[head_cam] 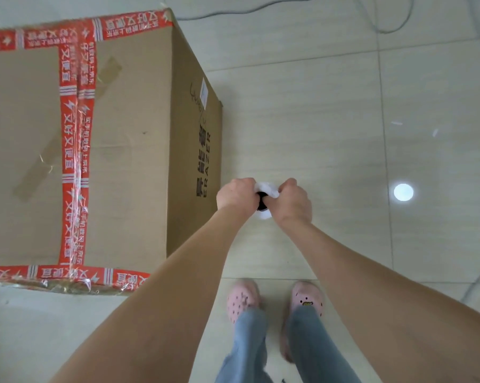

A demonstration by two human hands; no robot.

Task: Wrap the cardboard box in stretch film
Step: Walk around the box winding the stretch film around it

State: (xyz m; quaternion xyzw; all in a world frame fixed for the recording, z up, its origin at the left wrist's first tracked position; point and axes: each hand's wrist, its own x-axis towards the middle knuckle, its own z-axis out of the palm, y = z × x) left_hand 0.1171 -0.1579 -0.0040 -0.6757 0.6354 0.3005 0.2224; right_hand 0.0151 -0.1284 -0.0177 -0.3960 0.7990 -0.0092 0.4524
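A large cardboard box (122,139) sealed with red printed tape stands on the floor at the left. Just right of its side wall, both hands grip a roll of stretch film (266,192), seen end-on with a dark core and white film bunched round it. My left hand (236,196) holds the roll's left side, fingers curled. My right hand (292,201) holds its right side, fingers curled too. The roll sits low beside the box's printed side. Loose clear film clings to the box's near bottom edge.
Pale floor tiles (344,120) spread to the right of the box. A grey cable (393,29) loops across the floor at the top. My feet in pink shoes (306,298) stand below the hands. A ceiling light reflects in a tile at the right.
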